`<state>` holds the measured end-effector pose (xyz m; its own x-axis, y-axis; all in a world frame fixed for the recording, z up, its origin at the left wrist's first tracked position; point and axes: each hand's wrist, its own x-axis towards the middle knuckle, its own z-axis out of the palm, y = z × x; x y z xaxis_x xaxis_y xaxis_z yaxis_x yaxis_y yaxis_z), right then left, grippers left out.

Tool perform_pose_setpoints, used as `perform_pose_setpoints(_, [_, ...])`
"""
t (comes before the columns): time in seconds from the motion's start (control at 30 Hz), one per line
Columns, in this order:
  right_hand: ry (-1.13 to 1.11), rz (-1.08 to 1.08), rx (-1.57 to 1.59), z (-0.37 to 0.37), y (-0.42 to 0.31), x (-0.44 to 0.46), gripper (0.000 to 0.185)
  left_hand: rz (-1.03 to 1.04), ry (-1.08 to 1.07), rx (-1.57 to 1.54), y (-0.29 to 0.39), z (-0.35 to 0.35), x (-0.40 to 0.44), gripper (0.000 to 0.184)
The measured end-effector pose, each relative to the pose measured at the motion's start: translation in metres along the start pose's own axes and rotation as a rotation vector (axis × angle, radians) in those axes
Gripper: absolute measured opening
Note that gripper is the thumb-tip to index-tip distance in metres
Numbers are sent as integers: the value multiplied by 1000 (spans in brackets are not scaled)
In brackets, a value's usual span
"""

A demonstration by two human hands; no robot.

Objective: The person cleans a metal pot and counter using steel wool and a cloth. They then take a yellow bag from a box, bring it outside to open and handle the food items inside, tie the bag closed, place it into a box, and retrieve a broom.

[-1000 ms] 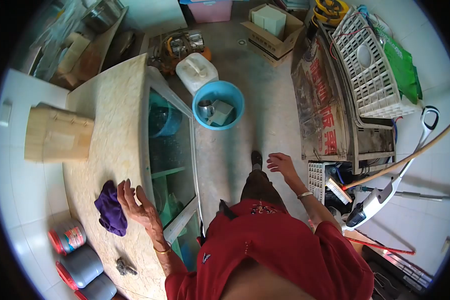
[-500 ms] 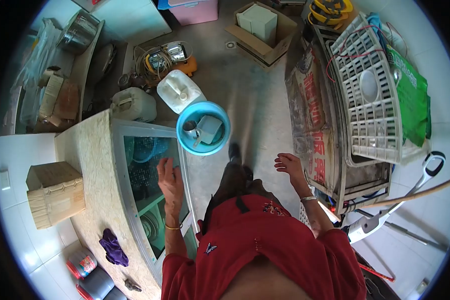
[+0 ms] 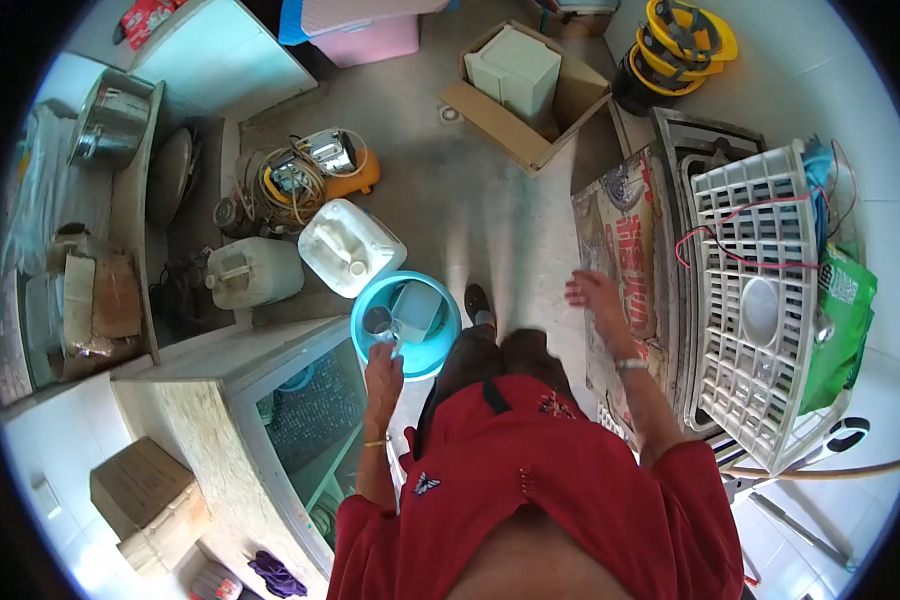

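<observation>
My left hand (image 3: 383,372) hangs with loosely bent fingers over the near edge of a light blue basin (image 3: 442,350); I see nothing held in it, and whether it touches the rim I cannot tell. Inside the basin are a squarish pale plastic container (image 3: 417,308) and a metal cup-like item (image 3: 378,320), partly hidden. My right hand (image 3: 596,297) is held out with fingers apart and holds nothing, slightly blurred, nearest to a printed cardboard sheet (image 3: 620,240) leaning against a metal rack.
Two white jerrycans (image 3: 350,247) stand beyond and left of the basin. A yellow coiled-hose machine (image 3: 315,170) lies behind them. At left is a glass-fronted cabinet (image 3: 310,410). An open cardboard box (image 3: 485,115) sits ahead; a white plastic crate (image 3: 755,225) tilts at right.
The view has shifted, and the basin appears lower and closer. My left hand has come forward from beside the cabinet to the basin's edge. My right hand is raised slightly further forward.
</observation>
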<state>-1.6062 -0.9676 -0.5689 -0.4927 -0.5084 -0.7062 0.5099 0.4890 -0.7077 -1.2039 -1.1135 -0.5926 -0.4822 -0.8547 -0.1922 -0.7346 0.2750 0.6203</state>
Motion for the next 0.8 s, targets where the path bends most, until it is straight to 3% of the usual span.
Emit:
perform_pose_setpoints(0.03, [18,-35,12,3,-14,16,28,81,-24,-10,3,-5,14,28])
perform_pose_setpoints(0.17, [47,-102,101,18,-69,74,29,-127,-103,-53,33,-37,65,27])
perform_pose_setpoints(0.33, [131,-142,138,21,-117,159,31,-189,-41,85,6,-38,74,33])
perform_pose_setpoints(0.57, [303,-144,227,7,-190,309,29,-738,-183,66,3,-4,56,37])
perform_pose_setpoints(0.6, [308,-120,223,-4,-196,340,29,-730,-207,28,7,4,57,37])
perform_pose_setpoints(0.7, [302,-271,174,-14,-225,414,33,-650,-301,70,9,22,75,38])
perform_pose_setpoints(0.77, [374,-215,-341,-4,-264,446,43,-708,-263,24,16,29,98,39])
perform_pose_setpoints(0.8, [373,-209,-343,-3,-268,469,43,-846,-199,-166,38,27,123,39])
